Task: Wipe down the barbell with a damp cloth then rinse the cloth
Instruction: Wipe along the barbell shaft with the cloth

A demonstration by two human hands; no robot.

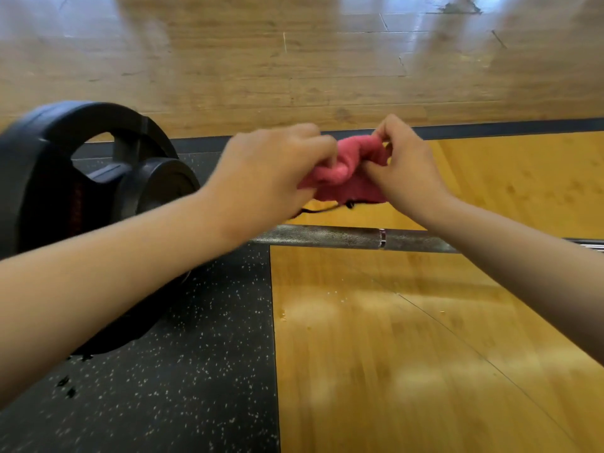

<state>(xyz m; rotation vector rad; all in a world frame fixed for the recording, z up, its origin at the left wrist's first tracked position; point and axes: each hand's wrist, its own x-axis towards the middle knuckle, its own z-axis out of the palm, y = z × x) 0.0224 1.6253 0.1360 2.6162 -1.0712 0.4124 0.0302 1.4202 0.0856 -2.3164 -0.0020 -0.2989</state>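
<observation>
A pink cloth [351, 173] is bunched between both hands, held in the air just beyond the barbell. My left hand [271, 168] grips its left end, and my right hand [405, 165] pinches its right end. A dark edge or loop hangs from the cloth's underside. The steel barbell shaft [330, 237] lies across the floor below the hands, knurled, with a smooth ring mark near the middle. Both forearms cross over parts of the bar. Black weight plates [65, 178] sit on the bar's left end.
The plates rest on black speckled rubber matting [196, 371]. A yellow wooden platform [425, 338] lies under the shaft, with small crumbs on it. Lighter wooden flooring [294, 60] stretches beyond a dark border strip.
</observation>
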